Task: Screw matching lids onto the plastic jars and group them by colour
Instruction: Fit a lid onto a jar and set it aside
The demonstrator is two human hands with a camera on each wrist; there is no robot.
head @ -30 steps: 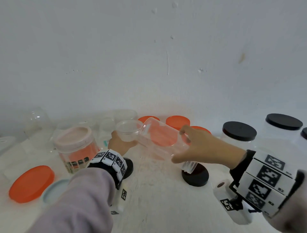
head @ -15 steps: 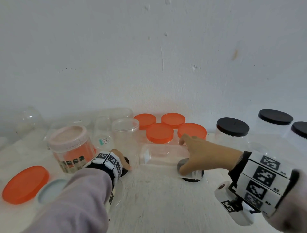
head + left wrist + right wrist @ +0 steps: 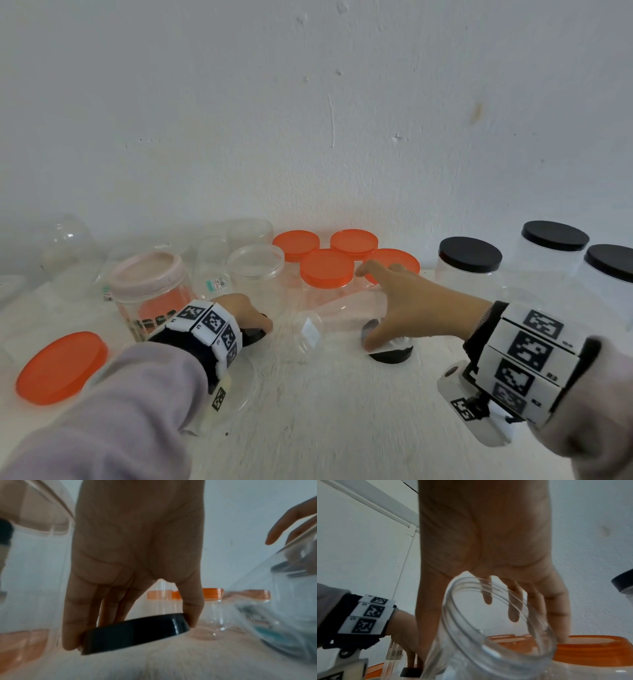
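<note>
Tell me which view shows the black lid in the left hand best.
Left wrist: the black lid fills the foreground, its whole side wall visible, pinched at both edges by the left hand. Head view shows only a dark sliver past the knuckles; right wrist view catches a small black corner at the bottom edge.

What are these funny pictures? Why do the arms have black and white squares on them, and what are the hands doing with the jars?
No robot here: a person wears three cameras. One sits on the head, and one on each wrist, looking along the fingers. The checkered bands are markers strapped round the wrists.

The left hand grips a black lid, one edge tilted up off the white table. The right hand holds a clear jar lying on its side; the right wrist view looks at its open mouth.

Also on the table: jars with orange lids, jars with black lids, a loose orange lid and another black lid.
</note>
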